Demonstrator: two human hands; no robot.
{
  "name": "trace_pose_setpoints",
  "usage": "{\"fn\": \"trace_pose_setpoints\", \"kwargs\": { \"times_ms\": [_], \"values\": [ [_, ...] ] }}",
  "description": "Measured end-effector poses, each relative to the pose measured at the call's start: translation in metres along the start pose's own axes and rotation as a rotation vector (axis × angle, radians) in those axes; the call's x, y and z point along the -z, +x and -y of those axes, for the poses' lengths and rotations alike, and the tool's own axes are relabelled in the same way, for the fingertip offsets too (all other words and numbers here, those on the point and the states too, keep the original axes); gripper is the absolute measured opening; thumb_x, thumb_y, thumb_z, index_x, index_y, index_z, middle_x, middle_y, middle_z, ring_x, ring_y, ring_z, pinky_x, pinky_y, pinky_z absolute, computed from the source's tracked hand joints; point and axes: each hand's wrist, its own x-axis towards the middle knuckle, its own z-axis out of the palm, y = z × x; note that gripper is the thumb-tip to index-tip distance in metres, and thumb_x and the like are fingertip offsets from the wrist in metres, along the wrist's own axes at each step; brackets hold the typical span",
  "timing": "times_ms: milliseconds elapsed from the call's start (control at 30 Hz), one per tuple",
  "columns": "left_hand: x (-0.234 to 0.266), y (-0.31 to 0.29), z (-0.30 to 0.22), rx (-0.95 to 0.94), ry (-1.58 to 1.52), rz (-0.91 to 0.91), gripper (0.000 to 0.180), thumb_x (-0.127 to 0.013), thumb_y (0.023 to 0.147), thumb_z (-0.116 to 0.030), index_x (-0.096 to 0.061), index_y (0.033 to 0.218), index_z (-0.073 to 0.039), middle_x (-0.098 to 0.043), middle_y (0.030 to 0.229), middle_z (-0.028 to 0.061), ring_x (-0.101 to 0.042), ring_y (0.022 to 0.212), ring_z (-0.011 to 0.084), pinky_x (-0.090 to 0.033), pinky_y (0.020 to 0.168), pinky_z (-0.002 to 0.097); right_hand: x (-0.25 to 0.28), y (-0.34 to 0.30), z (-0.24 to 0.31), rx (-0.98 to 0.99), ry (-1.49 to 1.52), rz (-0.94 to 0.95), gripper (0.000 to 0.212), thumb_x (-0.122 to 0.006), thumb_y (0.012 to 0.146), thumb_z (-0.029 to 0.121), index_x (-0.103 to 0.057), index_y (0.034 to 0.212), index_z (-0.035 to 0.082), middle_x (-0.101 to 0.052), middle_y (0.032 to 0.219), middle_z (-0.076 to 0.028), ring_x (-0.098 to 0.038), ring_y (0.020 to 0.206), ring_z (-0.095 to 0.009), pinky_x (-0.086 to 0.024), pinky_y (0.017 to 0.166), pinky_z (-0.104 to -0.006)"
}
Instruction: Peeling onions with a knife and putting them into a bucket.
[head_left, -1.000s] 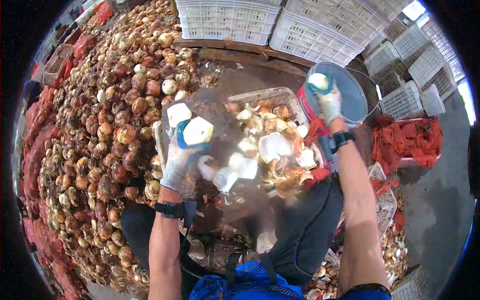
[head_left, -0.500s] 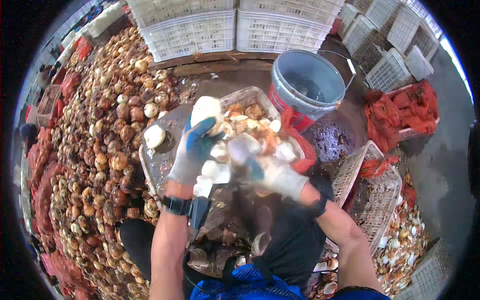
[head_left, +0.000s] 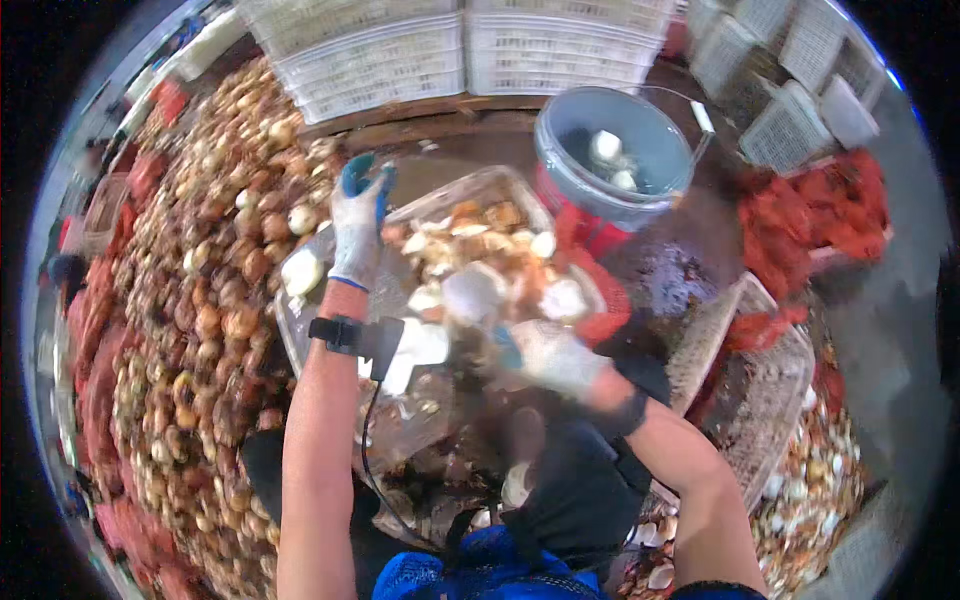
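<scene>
My left hand (head_left: 360,225), in a white glove with blue coating, is raised over the far left of the work tray (head_left: 292,335). Its fingers are apart and curved, with nothing between them. Next to it, a pale onion (head_left: 302,272) sits at the tray's left edge. My gloved right hand (head_left: 555,355) is closed near the tray's middle; motion blur hides what it grips. A blurred whitish rounded piece (head_left: 474,294) is just beyond its fingers. Behind lies a plastic basket (head_left: 510,178) of onion peel and trimmings (head_left: 480,240). Peeled white onions (head_left: 605,146) are inside the grey bucket (head_left: 560,165).
A large heap of unpeeled onions (head_left: 200,320) spreads along my left. White crates (head_left: 560,55) are stacked at the back. Red mesh sacks (head_left: 815,215) and a tilted basket (head_left: 770,400) are on my right, beside scattered peel (head_left: 810,490). A cable (head_left: 370,440) hangs from my left wrist.
My left hand has let go of the white onion and moved left and away from me. White onions now show in the bucket. The right hand has barely shifted.
</scene>
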Motion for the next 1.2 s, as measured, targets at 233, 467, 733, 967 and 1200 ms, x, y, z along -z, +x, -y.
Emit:
{"fn": "trace_pose_setpoints", "kwargs": {
  "times_ms": [233,467,733,967,1200],
  "values": [
    [0.198,0.011,0.036,-0.292,0.918,-0.567,0.033,-0.073,0.072,-0.025,-0.064,0.096,-0.004,-0.059,0.099,0.0154,-0.058,0.087,0.0277,-0.046,0.076,0.037,0.01,0.005,0.012,-0.079,-0.075,0.138,0.026,-0.053,0.083,0.024,-0.059,0.101,0.006,-0.063,0.088,-0.02,-0.062,0.081,-0.036,-0.049,0.072,-0.0454],
    [0.133,-0.032,0.038,-0.086,1.516,-0.228,0.069,-0.077,0.065,-0.037,-0.051,0.126,-0.016,-0.047,0.126,0.0216,-0.044,0.116,0.0398,-0.039,0.096,0.0462,-0.001,0.017,0.015,-0.015,-0.045,0.013,0.026,-0.052,0.084,0.024,-0.058,0.102,0.006,-0.062,0.088,-0.022,-0.061,0.082,-0.037,-0.049,0.072,-0.0463],
    [0.123,-0.053,0.022,-0.208,0.792,0.022,0.062,-0.08,0.064,-0.026,-0.055,0.117,-0.007,-0.058,0.108,0.0188,-0.054,0.106,0.0366,-0.045,0.091,0.0423,-0.013,0.048,0.025,-0.082,0.551,-0.178,0.031,-0.062,0.084,0.03,-0.061,0.105,0.007,-0.064,0.087,-0.011,-0.062,0.078,-0.029,-0.048,0.074,-0.0403],
    [0.001,-0.132,-0.009,-0.328,0.983,0.538,0.088,-0.081,0.06,-0.022,-0.037,0.135,-0.009,-0.041,0.133,0.0192,-0.045,0.119,0.0361,-0.04,0.099,0.0403,0.014,0.052,0.039,-0.383,1.436,-0.087,0.031,-0.059,0.089,0.031,-0.053,0.112,0.011,-0.058,0.079,0.0,-0.055,0.059,-0.011,-0.045,0.046,-0.0238],
    [0.018,-0.139,-0.037,-0.242,0.658,0.357,0.087,-0.081,0.065,-0.022,-0.036,0.137,-0.004,-0.045,0.134,0.0148,-0.045,0.123,0.0262,-0.036,0.103,0.036,0.056,0.037,0.013,-0.352,1.258,-0.434,0.037,-0.057,0.09,0.038,-0.058,0.106,0.005,-0.058,0.072,-0.001,-0.055,0.06,-0.011,-0.045,0.054,-0.0221]
  ]
}}
